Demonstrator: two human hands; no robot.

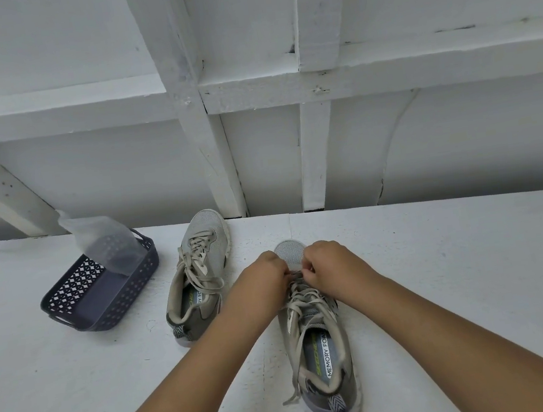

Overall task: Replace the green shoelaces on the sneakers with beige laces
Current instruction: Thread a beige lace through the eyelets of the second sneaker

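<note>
Head view looks down on the near sneaker (320, 348), which stands upright on the white desk (480, 282) close to the near edge, toe pointing at the far edge and heel toward the person. Its beige lace (298, 301) is threaded through the eyelets, with loose ends trailing down the left side of the shoe onto the desk.

Both hands meet over the front of the lacing, just behind the toe cap. The left hand (265, 277) has its fingers curled inward and pinches the lace at the lowest eyelets; the right hand (331, 262) is curled the same way and pinches the lace from the other side, the two hands almost touching. Both forearms reach in from the near edge, one on each side of the shoe.

A second sneaker (198, 274) lies to the left and farther back, tilted, its toe almost at the far edge, also carrying a beige lace (199, 260) that is loose and untied. It sits near the left hand but apart from it.

Farther left, well apart from both shoes, a dark perforated basket (102, 297) stands near the far edge with a translucent plastic bag (105, 241) propped in it.

Open desk surface spreads to the right of the near sneaker as far as the right edge, and also along the near-left corner. A white panelled wall (252, 122) rises directly behind the far edge.
</note>
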